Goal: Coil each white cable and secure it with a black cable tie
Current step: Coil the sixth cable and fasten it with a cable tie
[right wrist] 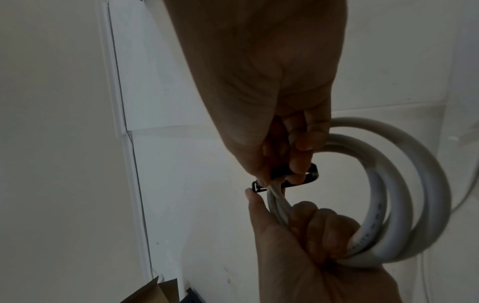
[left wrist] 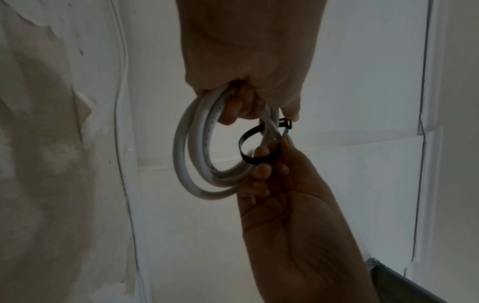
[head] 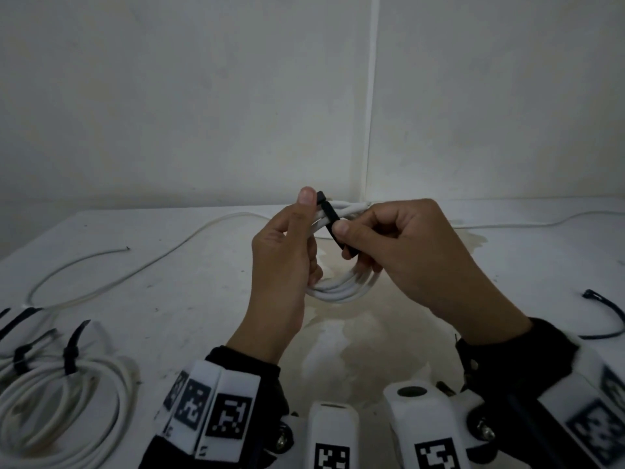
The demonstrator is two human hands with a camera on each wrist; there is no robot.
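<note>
two tied coils [head: 64,394] already on counter [head: 189,299] at left; third coil [head: 341,286] held above counter, left hand [head: 287,262] fingers clamped round it, right hand [head: 406,252] pinching cable tie [head: 333,220] looped round, unclear if cinched; loose cable [head: 111,275] and spare tie [head: 605,313] left.

words: none can be read | wrist bands [head: 216,411]: black-and-white square codes, no letters | white cable [right wrist: 373,231]: tiny print, too blurry to read

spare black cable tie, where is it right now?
Head view, far right: the spare black cable tie lies curved on the white table, beyond the right hand and wrist.
</note>
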